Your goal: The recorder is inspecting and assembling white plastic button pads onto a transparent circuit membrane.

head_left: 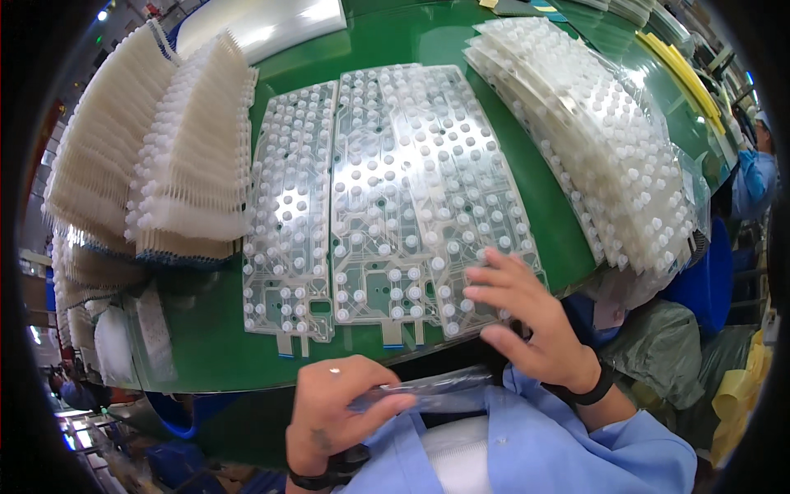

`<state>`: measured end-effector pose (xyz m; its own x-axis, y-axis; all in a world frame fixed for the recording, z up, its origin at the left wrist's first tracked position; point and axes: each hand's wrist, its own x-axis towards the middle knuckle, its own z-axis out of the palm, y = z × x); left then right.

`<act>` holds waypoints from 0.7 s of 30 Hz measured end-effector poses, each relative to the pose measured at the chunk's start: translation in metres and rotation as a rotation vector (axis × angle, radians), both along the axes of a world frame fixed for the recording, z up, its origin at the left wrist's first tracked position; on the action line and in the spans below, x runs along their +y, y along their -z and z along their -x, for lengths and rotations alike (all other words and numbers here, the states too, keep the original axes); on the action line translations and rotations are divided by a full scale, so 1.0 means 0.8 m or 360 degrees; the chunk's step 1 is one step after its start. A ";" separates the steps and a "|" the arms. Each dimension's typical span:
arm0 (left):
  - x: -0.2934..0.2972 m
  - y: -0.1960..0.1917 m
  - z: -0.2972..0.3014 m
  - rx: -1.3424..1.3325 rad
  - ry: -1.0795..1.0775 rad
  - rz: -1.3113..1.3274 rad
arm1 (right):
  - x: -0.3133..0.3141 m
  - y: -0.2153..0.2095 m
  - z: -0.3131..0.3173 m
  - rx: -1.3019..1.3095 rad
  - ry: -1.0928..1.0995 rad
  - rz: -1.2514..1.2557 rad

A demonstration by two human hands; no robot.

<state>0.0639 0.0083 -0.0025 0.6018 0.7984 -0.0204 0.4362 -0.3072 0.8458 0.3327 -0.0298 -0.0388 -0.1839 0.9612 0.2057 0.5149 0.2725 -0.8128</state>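
Note:
My left hand (350,407), low in front of my chest, pinches a thin clear plastic sheet (453,384) between thumb and fingers; it is seen nearly edge-on, so its full shape is hidden. My right hand (535,321) has its fingers spread over the lower right corner of a keyboard membrane sheet (461,165); whether the fingertips touch it, I cannot tell. Beside it on the green table lie another membrane sheet (370,189) and a narrower one (288,198) at the left. All are see-through with white rubber domes, and flat connector tails show at the near edge.
Tall stacks of domed sheets (189,156) stand at the left. A fanned stack of such sheets (609,140) lies at the right. At the back is a clear plastic film (263,25). Beyond the table's right side are a blue bin (708,276) and a grey plastic bag (658,354).

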 end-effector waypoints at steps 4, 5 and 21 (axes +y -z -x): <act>-0.013 0.018 -0.036 -0.0009 -0.0009 -0.0240 | -0.010 -0.034 0.022 0.0009 -0.0008 -0.0043; -0.012 0.018 -0.042 -0.0028 0.0014 -0.0294 | -0.015 -0.035 0.027 0.0082 -0.0024 -0.0022; -0.004 0.019 -0.089 -0.0068 0.0230 -0.0344 | -0.061 -0.025 -0.011 0.0442 0.0329 0.0042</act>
<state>0.1349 0.0048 -0.0179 0.7065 0.6872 0.1693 0.3401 -0.5394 0.7703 0.3415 -0.0787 -0.0187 0.0747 0.9779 0.1954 0.3150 0.1628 -0.9350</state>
